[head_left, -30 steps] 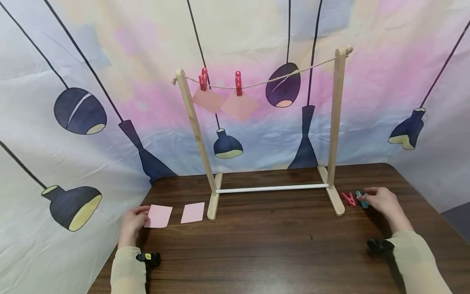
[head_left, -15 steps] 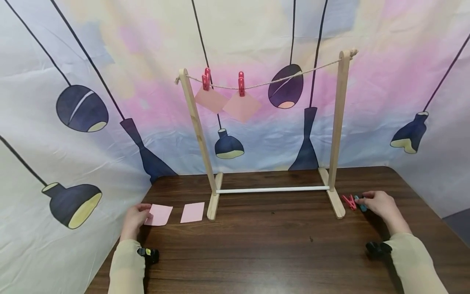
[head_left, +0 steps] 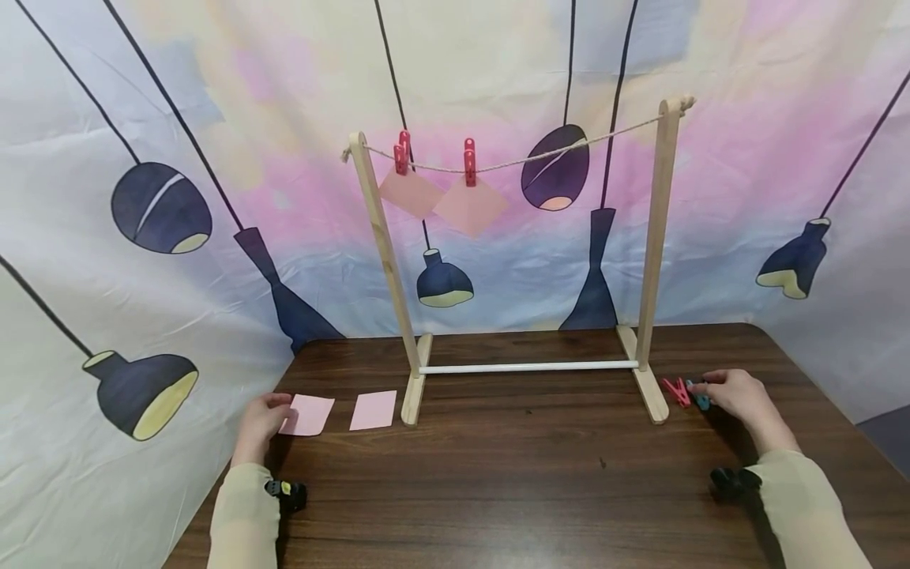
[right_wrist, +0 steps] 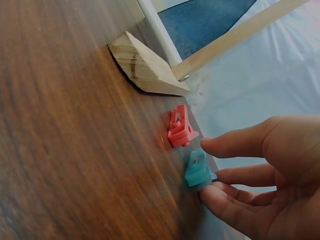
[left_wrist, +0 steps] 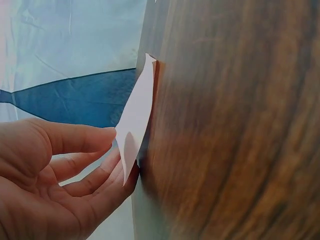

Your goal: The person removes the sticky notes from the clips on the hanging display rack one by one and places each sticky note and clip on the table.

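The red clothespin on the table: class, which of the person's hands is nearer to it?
Right. The right hand is at the teal clothespin beside the red clothespin; the left hand is across the table, at a pink paper.

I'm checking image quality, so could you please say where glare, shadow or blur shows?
Head: pale glare on the tabletop at bottom, dark shadow beside the right sleeve; left wrist: soft, blurred tabletop grain, the paper sheet washed pale; right wrist: dim, tilted framing, faint reddish reflection beside the red clip.
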Demonstrator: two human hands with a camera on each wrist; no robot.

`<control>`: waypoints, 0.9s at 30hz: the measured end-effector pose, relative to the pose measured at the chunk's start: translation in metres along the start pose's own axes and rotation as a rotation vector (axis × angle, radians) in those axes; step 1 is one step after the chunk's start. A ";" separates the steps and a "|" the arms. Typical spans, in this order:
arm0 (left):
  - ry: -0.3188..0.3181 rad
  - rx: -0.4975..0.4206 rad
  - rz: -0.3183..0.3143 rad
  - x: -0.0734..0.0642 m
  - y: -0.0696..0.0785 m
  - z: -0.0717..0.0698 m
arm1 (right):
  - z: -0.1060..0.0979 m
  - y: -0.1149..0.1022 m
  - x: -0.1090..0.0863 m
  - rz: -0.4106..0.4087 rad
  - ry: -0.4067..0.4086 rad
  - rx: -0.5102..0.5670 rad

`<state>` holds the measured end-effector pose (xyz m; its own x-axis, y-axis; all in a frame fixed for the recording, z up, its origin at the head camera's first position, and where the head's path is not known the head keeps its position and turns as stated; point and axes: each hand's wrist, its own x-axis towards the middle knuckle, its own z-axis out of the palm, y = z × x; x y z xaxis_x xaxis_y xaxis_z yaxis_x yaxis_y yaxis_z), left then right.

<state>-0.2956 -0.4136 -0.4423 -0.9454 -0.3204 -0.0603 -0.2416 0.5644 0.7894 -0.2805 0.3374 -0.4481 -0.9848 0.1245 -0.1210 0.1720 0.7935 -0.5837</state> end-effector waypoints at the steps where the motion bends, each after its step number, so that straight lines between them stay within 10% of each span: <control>1: -0.002 0.003 0.004 0.000 0.000 0.000 | 0.000 0.000 0.000 -0.001 -0.001 0.004; 11: -0.012 0.028 -0.001 -0.002 0.007 -0.004 | -0.006 0.002 -0.001 -0.001 -0.004 0.000; 27: -0.040 0.101 0.197 -0.010 0.044 0.002 | -0.014 -0.012 -0.013 -0.101 0.084 -0.020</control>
<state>-0.2971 -0.3834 -0.4081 -0.9840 -0.1670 0.0626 -0.0705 0.6869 0.7233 -0.2703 0.3347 -0.4288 -0.9957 0.0926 0.0056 0.0727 0.8163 -0.5730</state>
